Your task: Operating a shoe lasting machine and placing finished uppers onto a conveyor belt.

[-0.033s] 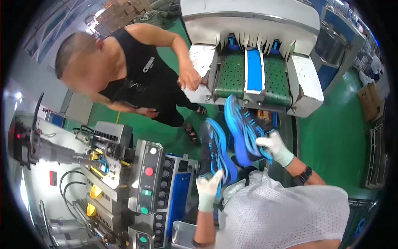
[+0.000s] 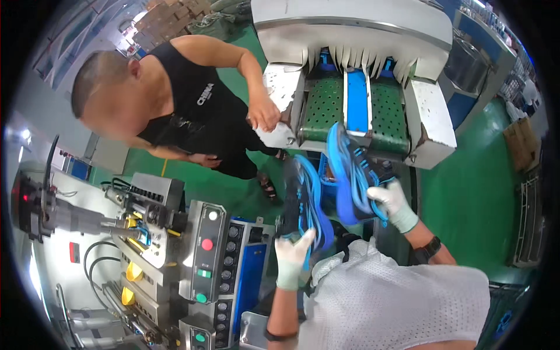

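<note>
Both my hands wear white gloves and each grips a black-and-blue sports shoe by one end. My left hand (image 2: 294, 252) is closed on the near end of the left shoe (image 2: 310, 201), its thumb along the blue sole. My right hand (image 2: 394, 205) is closed on the near end of the right shoe (image 2: 349, 178). Both shoes are tilted on their sides, soles toward each other, far ends pointing at the conveyor. The right shoe's tip overlaps the near edge of the green perforated conveyor belt (image 2: 322, 108) in view; whether they touch I cannot tell.
A white machine housing (image 2: 350, 32) with hanging strips covers the conveyor's far end. At the left stands a co-worker in black (image 2: 204, 116), one hand on the conveyor's side. A control panel (image 2: 208, 251) with buttons and a metal press lie to my left. Cartons (image 2: 521, 140) stand far right.
Both shoes have moved a little away from me, toward the conveyor, and the right one also shifted right with my right hand. The co-worker's head and torso have shifted slightly.
</note>
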Demonstrator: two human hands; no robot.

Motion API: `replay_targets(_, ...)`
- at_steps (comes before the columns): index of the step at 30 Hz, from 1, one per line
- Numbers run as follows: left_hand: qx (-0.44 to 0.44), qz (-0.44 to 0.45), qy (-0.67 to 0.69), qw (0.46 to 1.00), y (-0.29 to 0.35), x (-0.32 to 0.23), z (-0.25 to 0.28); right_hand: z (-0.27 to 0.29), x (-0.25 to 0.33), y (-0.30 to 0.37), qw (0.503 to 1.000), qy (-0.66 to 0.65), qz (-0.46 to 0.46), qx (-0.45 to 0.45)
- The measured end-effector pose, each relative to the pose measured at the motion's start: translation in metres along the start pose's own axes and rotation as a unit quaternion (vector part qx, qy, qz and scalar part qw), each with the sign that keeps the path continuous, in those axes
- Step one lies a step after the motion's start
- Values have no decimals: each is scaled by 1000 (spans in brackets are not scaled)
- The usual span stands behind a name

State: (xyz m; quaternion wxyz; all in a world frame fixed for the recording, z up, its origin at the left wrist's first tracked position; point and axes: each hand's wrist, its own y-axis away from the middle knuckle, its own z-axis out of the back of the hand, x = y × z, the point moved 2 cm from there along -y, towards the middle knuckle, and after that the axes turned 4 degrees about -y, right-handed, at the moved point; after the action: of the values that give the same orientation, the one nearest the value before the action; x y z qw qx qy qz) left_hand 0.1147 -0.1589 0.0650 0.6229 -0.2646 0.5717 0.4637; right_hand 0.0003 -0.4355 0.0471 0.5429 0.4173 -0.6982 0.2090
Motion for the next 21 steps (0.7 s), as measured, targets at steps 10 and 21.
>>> replay_targets(10,-61,-267,-279,920,-319,-108,-203,146,101,-191,831,466,54,-298)
replay_targets(21,-7,-245,-151,958,-189,36,-100,-54,26,-171,909,333,226,111)
